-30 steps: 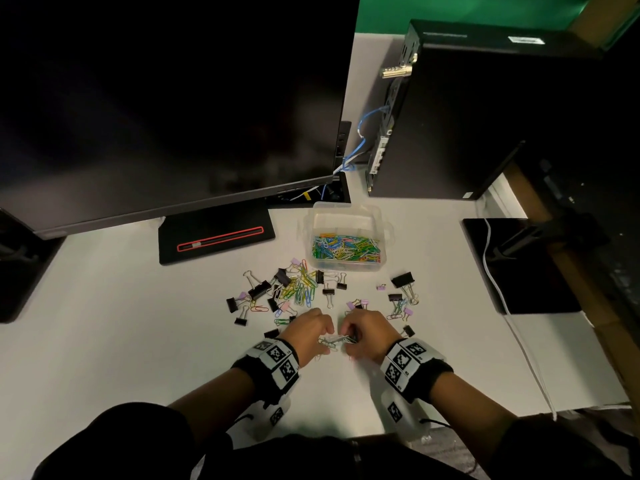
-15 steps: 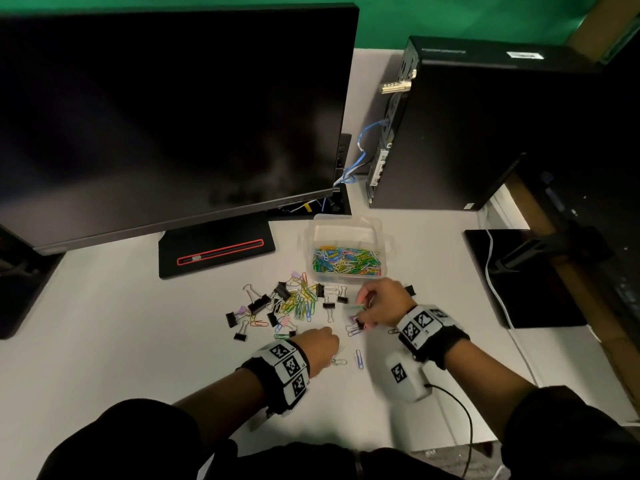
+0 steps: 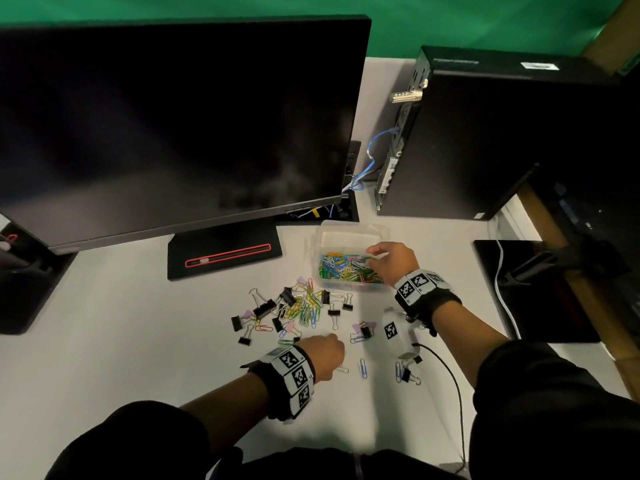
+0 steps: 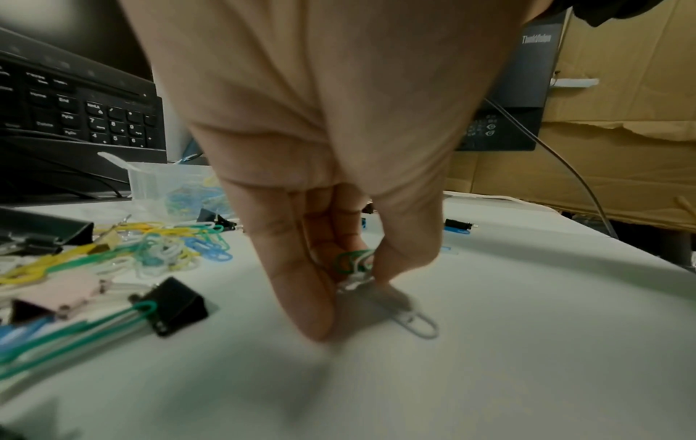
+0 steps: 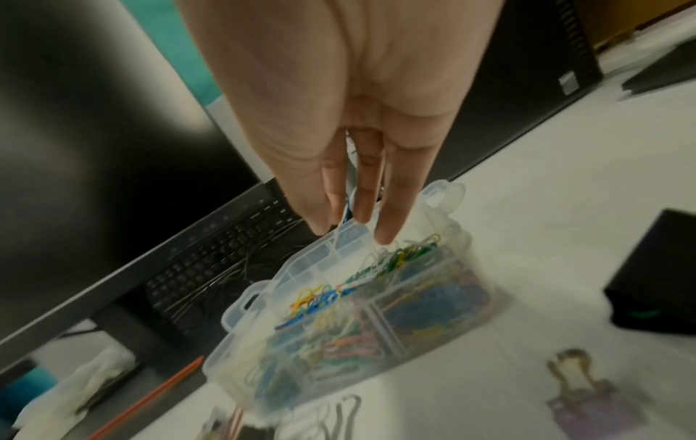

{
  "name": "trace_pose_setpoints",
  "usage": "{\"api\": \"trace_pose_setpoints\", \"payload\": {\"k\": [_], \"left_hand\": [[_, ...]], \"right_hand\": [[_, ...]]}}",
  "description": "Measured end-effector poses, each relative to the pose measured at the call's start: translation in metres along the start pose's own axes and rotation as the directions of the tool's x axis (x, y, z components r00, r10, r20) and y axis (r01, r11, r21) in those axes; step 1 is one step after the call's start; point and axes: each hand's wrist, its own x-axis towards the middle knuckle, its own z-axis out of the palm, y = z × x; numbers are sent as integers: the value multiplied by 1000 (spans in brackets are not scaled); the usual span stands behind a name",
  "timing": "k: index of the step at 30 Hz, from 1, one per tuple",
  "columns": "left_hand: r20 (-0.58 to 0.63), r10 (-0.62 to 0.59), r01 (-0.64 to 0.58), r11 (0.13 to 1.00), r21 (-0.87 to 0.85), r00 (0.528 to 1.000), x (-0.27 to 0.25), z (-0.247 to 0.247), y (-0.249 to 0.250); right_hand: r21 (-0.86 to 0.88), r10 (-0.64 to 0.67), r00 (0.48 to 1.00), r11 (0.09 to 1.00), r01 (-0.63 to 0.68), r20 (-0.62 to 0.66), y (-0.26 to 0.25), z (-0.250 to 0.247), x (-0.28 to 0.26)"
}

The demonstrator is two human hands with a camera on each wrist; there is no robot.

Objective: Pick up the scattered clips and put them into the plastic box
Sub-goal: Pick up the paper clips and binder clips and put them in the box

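Observation:
The clear plastic box stands behind the scattered pile and holds many coloured paper clips. My right hand hovers over the box's right side; in the right wrist view its fingers hang straight above the box and hold nothing. Nearer me, my left hand is down on the table. In the left wrist view its thumb and fingers pinch green and white paper clips. One white clip lies just beside them. A pile of paper clips and black binder clips lies between the left hand and the box.
A large dark monitor on its black base stands behind the pile, with a black computer case at the back right. A black pad with a white cable lies at the right. Loose clips lie near the front.
My right hand has travelled from the clips on the table up to the box, and its fingers have straightened. The left hand stays low near the front and pinches clips.

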Motion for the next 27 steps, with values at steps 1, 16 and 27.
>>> {"api": "trace_pose_setpoints", "payload": {"k": [1, 16, 27], "left_hand": [[-5, -5, 5, 1000, -6, 1000, 0, -1, -1], [-339, -56, -69, 937, -343, 939, 11, -32, -33], [-525, -355, 10, 834, -551, 774, 57, -85, -48]], "right_hand": [[-41, -46, 999, 998, 47, 7, 1, 1, -4], [-182, -244, 909, 931, 317, 337, 53, 42, -91], [-161, -215, 918, 946, 280, 333, 58, 34, -88]]}}
